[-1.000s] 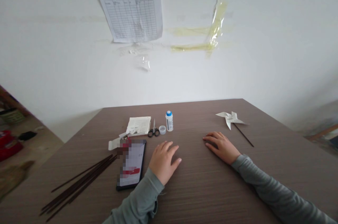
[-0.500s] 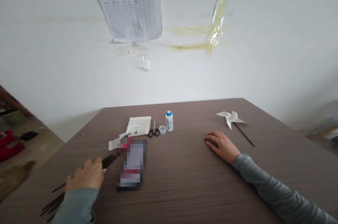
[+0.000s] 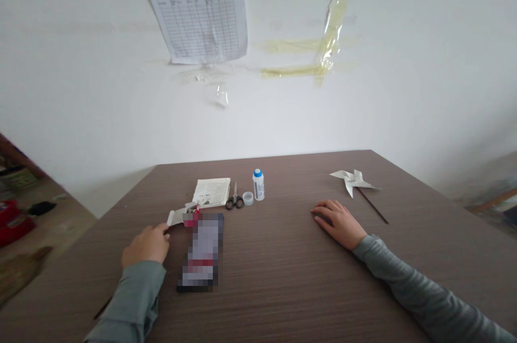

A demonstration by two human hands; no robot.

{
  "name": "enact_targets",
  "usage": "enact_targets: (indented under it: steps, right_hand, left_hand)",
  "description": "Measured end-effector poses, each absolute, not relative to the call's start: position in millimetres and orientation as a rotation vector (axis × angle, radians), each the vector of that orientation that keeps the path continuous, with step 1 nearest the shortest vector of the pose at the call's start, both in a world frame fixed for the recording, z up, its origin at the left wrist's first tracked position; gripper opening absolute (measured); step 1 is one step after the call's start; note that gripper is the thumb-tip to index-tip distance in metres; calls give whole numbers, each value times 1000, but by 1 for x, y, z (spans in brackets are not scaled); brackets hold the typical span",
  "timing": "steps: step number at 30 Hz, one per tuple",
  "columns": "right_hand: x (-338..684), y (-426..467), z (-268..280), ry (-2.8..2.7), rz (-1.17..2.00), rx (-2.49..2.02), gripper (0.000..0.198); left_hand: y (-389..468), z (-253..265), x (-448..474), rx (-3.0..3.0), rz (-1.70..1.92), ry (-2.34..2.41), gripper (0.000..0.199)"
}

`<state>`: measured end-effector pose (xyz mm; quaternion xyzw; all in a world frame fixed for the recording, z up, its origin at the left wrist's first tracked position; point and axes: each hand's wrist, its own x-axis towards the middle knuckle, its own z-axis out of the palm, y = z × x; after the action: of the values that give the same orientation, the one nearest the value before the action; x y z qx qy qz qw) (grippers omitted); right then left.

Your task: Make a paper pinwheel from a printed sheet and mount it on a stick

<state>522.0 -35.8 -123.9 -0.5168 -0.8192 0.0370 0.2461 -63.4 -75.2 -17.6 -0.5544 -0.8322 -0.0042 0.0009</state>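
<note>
My left hand [image 3: 146,246] is on the left side of the table with its fingers curled. Its fingertips meet the white end of a small white-and-red box [image 3: 176,217]; whatever lies inside the fingers is hidden. One end of a dark thin stick [image 3: 102,308] shows beside my left forearm, and the arm covers the area where other sticks lay. My right hand [image 3: 341,223] rests palm down on the table with fingers stretched and holds nothing. A white paper pinwheel [image 3: 354,182] on a dark stick lies beyond it to the right.
A blurred-out phone-like slab [image 3: 202,254] lies right of my left hand. Behind it are folded white papers [image 3: 212,192], black-handled scissors [image 3: 235,202], a clear round cap [image 3: 247,198] and a blue-capped white bottle [image 3: 258,186]. The wall [image 3: 283,122] rises behind the table.
My left hand has moved forward and right to the small box, which has shifted slightly. Most of the dark sticks are now out of sight. The right hand stays still.
</note>
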Motion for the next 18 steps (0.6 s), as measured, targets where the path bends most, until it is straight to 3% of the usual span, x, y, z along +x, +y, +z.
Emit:
enact_targets:
  steps: [11, 18]
  right_hand:
    - [523, -36, -124, -2226, 99, -1402, 33]
    - [521, -37, -123, -2218, 104, -1405, 33]
  left_hand:
    - [-59, -6, -61, -1680, -65, -2567, 64]
    - [-19, 20, -4, -1962, -101, -2264, 54]
